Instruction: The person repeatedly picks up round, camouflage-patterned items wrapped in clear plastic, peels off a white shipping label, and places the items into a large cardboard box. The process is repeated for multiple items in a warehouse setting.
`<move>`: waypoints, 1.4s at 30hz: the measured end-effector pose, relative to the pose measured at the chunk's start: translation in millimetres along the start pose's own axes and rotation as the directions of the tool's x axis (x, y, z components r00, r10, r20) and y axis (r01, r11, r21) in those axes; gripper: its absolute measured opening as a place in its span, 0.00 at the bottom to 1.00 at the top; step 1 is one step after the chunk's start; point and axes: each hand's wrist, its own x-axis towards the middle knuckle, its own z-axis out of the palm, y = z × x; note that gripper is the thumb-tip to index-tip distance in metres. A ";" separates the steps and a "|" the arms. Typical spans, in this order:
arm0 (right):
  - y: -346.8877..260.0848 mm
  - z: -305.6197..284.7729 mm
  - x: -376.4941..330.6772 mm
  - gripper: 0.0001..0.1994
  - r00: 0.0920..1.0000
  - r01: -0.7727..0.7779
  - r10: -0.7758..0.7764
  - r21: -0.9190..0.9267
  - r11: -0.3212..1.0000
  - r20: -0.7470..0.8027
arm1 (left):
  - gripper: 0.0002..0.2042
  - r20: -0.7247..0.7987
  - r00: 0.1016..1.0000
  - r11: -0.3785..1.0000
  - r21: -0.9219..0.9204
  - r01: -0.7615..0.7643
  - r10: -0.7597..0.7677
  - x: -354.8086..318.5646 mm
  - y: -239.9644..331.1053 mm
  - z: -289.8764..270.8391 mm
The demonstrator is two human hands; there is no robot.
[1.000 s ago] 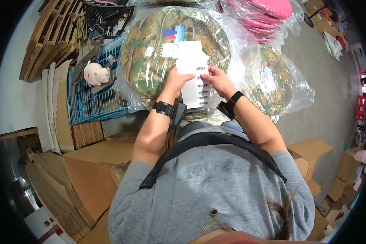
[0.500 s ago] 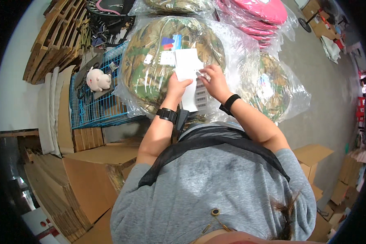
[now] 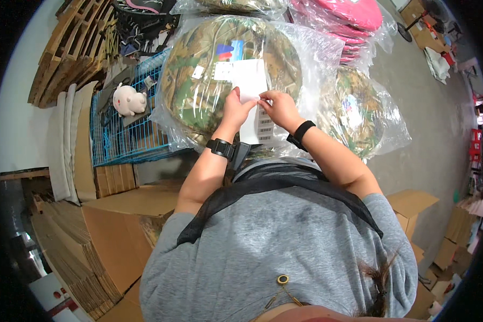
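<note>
A long white strip of barcode labels (image 3: 249, 127) hangs between my hands, over a round camouflage bundle (image 3: 198, 43) sealed in clear plastic. My left hand (image 3: 236, 111) grips the strip's left edge, thumb on top. My right hand (image 3: 280, 110) pinches at the strip's right edge, thumb and forefinger together; whether a single label is between the fingertips is too small to tell. On the bundle, above the strip, lie a blue and red printed card (image 3: 231, 51) and small white labels (image 3: 222, 70) under or on the plastic.
More plastic-wrapped camouflage bundles (image 3: 354, 91) lie at the right, with pink ones (image 3: 354, 19) stacked behind. On the left a blue wire cage (image 3: 129, 145) carries a white plush toy (image 3: 129, 100). Cardboard cartons (image 3: 112, 236) and wooden pallets (image 3: 70, 48) stand farther left.
My right hand has moved down and left, its fingers closing at the strip's edge near my left thumb. My left hand stays on the strip.
</note>
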 end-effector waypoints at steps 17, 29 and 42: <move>-0.1 3.9 7.3 0.09 0.995 -0.083 0.079 0.059 0.995 0.058 | 0.16 0.020 0.996 0.996 -0.002 0.090 -0.090 3.9 3.5 -1.8; 11.5 3.8 10.1 0.11 0.989 -0.129 0.115 0.182 0.975 0.089 | 0.16 -0.044 0.993 0.994 -0.026 0.109 -0.110 7.7 2.3 4.2; 24.2 -0.1 14.1 0.12 0.979 -0.155 0.130 0.163 0.974 0.154 | 0.14 -0.027 0.996 0.996 -0.019 0.087 -0.088 12.8 -5.7 9.8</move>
